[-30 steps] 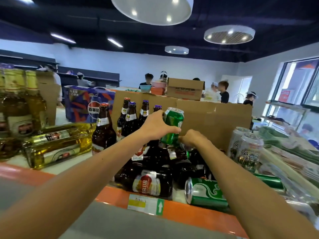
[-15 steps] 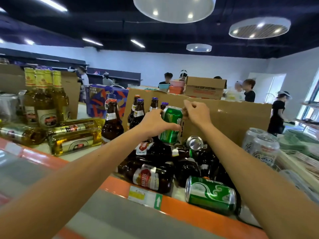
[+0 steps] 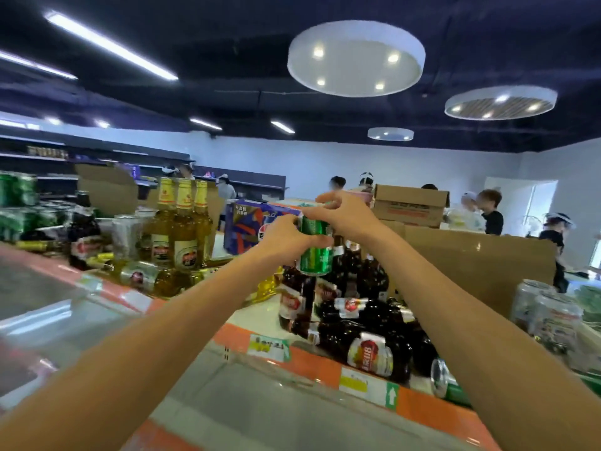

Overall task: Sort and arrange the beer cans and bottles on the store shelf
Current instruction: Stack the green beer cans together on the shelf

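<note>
green beer can (image 3: 314, 245) is held above the dark bottles (image 3: 364, 320), left hand (image 3: 284, 239) gripping its side, right hand (image 3: 344, 213) pinching its top, likely steadying it for placement.

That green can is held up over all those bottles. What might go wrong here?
If the green can slips from the left hand and right hand, it could drop onto the brown bottles piled on their sides below. Those bottles lie near the orange shelf edge, so a knock might roll one off.
</note>
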`<state>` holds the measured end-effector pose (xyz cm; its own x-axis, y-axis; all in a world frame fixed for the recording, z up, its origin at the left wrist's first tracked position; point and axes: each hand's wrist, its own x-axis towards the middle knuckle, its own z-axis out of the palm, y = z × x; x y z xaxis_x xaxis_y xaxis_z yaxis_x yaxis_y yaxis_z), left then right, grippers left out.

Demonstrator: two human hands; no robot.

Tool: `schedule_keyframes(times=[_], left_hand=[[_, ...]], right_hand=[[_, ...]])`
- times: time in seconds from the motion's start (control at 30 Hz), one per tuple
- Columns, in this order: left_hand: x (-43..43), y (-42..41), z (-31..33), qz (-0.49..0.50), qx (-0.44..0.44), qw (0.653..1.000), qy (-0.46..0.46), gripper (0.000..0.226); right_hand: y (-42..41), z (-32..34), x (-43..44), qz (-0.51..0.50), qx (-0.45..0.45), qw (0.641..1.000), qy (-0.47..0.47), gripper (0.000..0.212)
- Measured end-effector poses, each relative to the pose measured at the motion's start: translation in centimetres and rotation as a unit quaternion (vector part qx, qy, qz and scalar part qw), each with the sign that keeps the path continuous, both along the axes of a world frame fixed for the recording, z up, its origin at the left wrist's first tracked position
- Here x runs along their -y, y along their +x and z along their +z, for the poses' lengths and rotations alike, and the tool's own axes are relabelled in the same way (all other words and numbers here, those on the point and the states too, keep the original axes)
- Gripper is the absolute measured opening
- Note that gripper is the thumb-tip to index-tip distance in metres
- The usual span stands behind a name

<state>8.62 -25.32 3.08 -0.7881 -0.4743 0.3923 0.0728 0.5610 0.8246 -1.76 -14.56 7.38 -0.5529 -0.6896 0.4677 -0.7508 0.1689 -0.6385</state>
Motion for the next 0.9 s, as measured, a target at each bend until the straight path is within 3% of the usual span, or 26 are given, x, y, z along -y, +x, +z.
schedule_keyframes(times=[0.3,0.5,0.67,0.9], left_hand=[[15.9,19.2,0.0,0.014,0.026,0.997,0.07,0.034],[25.0,30.2,-2.1,0.047,0.031,0.992,0.115,0.033],[31.9,35.5,-4.4,0.126,-0.013,0.982,0.138,0.042],[42.5,38.4,-6.8,0.237,0.005,0.969,0.066,0.05]], right_hand=[[16.3,-0.3,15.2,0.153,0.092,0.984,-0.009,0.047],[25.2,-1.1,26.0,0.231,0.069,0.97,0.043,0.044],[30.4,-2.1,35.2,0.251,0.099,0.963,0.002,0.047],[34.1,-3.6,49.2,0.25,0.094,0.962,-0.063,0.061]])
